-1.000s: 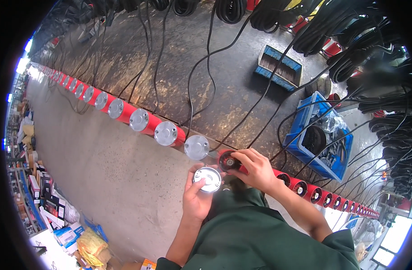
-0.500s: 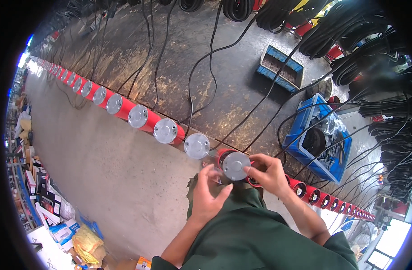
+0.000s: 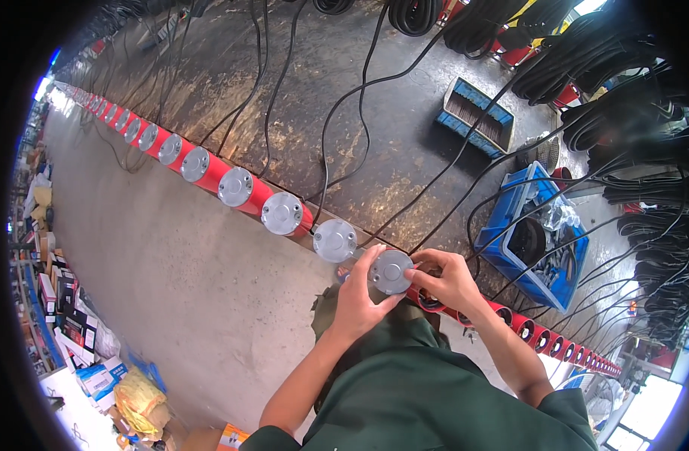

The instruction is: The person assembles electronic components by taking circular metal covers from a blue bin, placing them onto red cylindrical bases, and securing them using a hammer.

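Far to the lower left of my fingers [image 3: 374, 259], well apart from them, I see a heap of packages along the floor's edge: a blue-and-white carton [image 3: 98, 378] lying flat, a crumpled yellow bag [image 3: 136, 400] just beside it, and a small orange-and-white box [image 3: 234, 436] nearer my left elbow. Higher up that left edge stand stacked dark and red boxes [image 3: 62, 312], too small to tell apart.

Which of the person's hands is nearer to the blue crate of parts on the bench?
Right. The right hand is on the silver end cap's crate side, nearer the blue crate; the left hand is beyond the cap, farther.
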A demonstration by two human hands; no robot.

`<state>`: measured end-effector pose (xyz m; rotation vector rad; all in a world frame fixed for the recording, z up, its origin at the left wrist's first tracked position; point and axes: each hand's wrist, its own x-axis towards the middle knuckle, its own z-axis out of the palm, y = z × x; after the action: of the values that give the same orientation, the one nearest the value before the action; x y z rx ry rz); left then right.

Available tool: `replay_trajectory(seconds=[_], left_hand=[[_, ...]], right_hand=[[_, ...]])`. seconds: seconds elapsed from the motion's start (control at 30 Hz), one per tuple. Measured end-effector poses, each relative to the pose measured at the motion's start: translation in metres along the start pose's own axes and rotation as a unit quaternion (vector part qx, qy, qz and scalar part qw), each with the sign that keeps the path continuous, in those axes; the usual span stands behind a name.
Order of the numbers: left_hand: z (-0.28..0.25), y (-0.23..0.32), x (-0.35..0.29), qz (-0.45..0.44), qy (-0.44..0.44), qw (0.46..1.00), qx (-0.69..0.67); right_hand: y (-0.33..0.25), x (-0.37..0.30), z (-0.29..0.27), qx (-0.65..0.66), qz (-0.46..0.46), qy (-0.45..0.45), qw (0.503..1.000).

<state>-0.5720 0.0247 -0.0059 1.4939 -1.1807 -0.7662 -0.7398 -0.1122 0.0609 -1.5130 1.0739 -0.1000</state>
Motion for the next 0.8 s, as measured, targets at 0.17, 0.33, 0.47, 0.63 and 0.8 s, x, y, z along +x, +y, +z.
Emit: replay_trajectory(seconds=[0.17, 0.33, 0.47, 0.63, 0.8], left_hand=[[0.0, 0.005, 0.004, -0.001, -0.003, 1.0, 0.003], [0.001, 0.004, 0.005, 0.005, 0.001, 1.0, 0.018], [0.002, 0.007, 0.008, 0.024, -0.001, 0.999, 0.039], [0.0, 0.013, 0.008, -0.01, -0.018, 0.999, 0.035], [0.001, 0.015, 0.008, -0.022, -0.012, 0.999, 0.035]], right_hand=[[0.028, 0.011, -0.013, -0.145, -0.109, 0.045, 0.982], [0.029, 0.014, -0.011, -0.069, -0.079, -0.042, 0.994], [0.037, 0.018, -0.009, -0.05, -0.064, -0.025, 0.996], [0.04, 0.018, -0.008, -0.014, -0.055, -0.029, 0.998], [0.04, 0.019, -0.013, -0.008, -0.055, -0.048, 0.997]])
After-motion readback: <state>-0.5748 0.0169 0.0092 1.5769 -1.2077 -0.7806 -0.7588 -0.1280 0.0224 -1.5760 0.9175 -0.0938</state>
